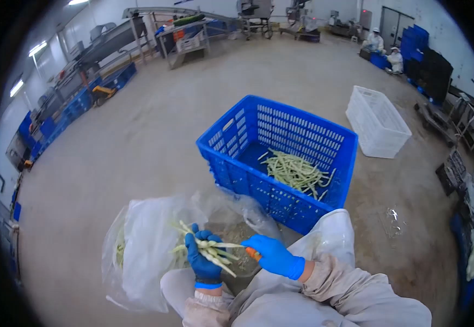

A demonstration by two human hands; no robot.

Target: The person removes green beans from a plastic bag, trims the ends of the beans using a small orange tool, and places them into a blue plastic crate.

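Observation:
My left hand, in a dark blue glove, is closed round a bunch of long, pale green beans whose ends fan out on both sides. My right hand, in a bright blue glove, grips a small orange-handled knife close beside the bunch; its blade is hard to tell from the beans. Under and left of my hands lies a clear plastic bag with more pale green pieces in it. In front stands a blue slotted crate, with a heap of beans on its bottom.
A white crate stands on the floor behind the blue one, to the right. Two people in white sit far off at the right, near stacked blue crates. Machinery lines the left wall, including a conveyor. A cart stands at right.

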